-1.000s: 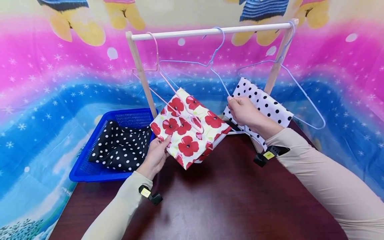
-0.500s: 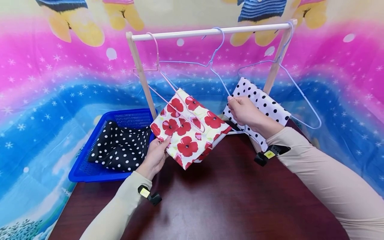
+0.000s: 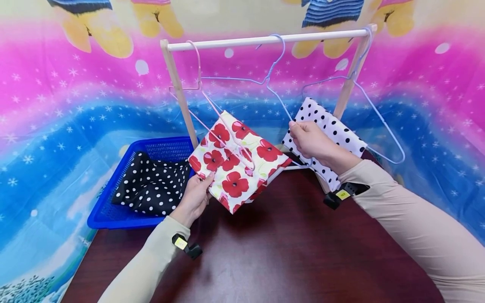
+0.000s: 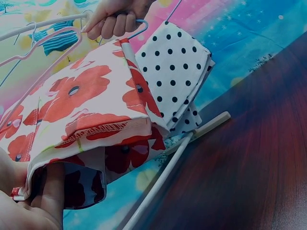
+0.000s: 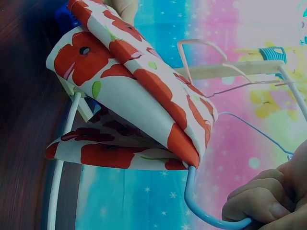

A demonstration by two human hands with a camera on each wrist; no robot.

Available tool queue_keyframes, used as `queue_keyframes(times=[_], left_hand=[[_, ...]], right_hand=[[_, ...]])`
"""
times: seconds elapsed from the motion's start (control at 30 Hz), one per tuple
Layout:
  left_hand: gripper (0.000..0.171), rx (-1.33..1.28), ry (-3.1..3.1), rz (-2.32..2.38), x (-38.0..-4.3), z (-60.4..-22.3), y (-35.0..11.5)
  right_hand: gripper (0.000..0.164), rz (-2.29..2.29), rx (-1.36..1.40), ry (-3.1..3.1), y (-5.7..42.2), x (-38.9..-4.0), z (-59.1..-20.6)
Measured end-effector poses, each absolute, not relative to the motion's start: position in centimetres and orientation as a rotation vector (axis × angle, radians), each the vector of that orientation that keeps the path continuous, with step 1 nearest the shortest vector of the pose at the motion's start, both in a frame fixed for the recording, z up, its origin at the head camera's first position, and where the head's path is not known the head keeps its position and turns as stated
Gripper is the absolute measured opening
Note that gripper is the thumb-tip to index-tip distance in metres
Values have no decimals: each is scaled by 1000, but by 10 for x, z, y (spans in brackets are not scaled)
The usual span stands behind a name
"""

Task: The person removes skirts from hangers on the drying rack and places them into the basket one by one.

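Observation:
A folded cloth (image 3: 235, 185), white with red poppies, hangs slanted over the lower bar of the middle blue wire hanger (image 3: 278, 99). My left hand (image 3: 195, 195) pinches its left edge, thumb on top; in the left wrist view, fingers (image 4: 52, 194) reach under the fold. My right hand (image 3: 312, 141) grips the right side of that hanger near its lower corner. The bent end of the hanger (image 5: 192, 203) comes out of the cloth in the right wrist view. A pink hanger (image 3: 199, 80) overlaps the front of the cloth in the head view.
The hangers hook on the rail (image 3: 235, 42) of a wooden rack. Behind my right hand, a white cloth with black dots (image 3: 333, 126) hangs on another blue hanger (image 3: 390, 130). A blue basket (image 3: 110, 210) holding a black dotted cloth (image 3: 155, 189) stands left on the dark table (image 3: 265, 261).
The poppy cloth and my left hand have shifted very slightly left, while my right hand has moved slightly right. Both holds stay the same.

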State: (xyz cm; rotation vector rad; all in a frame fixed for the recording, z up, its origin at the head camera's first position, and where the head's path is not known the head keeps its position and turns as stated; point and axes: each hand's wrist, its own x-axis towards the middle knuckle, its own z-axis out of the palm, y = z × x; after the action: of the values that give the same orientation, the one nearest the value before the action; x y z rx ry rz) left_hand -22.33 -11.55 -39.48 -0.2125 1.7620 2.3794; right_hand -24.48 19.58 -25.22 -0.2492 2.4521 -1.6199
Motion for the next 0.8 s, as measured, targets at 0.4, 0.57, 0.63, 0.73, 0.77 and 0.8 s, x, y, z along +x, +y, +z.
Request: queue_keyframes(times=[0.4,0.57,0.63,0.73,0.77,0.8], left_hand=[[40,-206,1806,2389,-224,-396,-117],[42,-192,1834,2359,-225,-396,-121],[42,-192,1822,2357,-226,-396,-122],[40,-187,1810,2355,-226,-396,-123],[41,-181,1816,2352,-226,-397,-123],[41,-175,1824,2349,-226,-397,-123]], right_hand=[[52,-1612,-252,2468,200,-244,-252],[52,-1612,-270,2487,201,-244,-252],[52,-1615,-267,2492,202,-244,-252],[52,-1623,-254,2494,202,-245,-252],[52,-1627,-249,2493,202,-245,-252],[52,-1631,-247,2491,202,-246,-252]])
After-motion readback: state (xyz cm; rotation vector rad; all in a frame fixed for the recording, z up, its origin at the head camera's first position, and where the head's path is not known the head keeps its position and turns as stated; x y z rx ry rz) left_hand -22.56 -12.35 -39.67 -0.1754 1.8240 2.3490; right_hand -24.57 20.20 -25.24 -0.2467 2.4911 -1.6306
